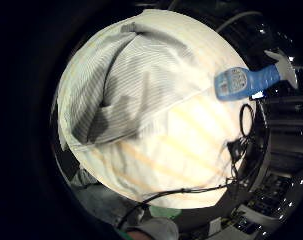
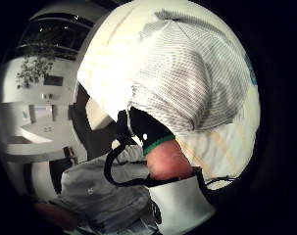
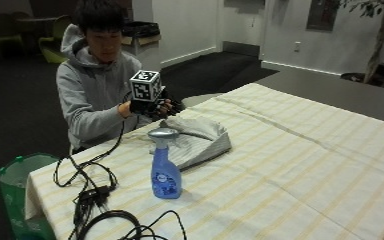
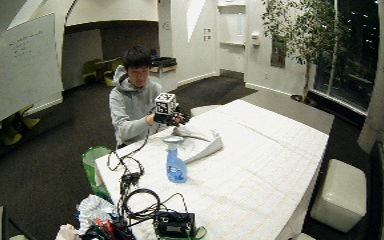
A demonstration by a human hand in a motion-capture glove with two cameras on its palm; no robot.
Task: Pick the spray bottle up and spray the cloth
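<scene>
1. Cream striped cloth covers the surface (image 3: 298, 150), and I take the blue spray bottle (image 3: 165, 167) as my landmark: it stands upright on that covering, untouched.
2. Just behind the bottle, toward the seated person, lies the grey striped cloth (image 3: 195, 140) in a loose rumpled heap; I cannot tell whether it touches the bottle.
3. Beyond the cloth, raised in front of the person's chest, I see the gloved right hand (image 3: 145, 106) held off the surface.
4. I cannot tell how that hand is set; nothing of the bottle or cloth is in it.
5. Beside the bottle, toward the surface's near corner, black cables (image 3: 89, 192) lie coiled.
</scene>
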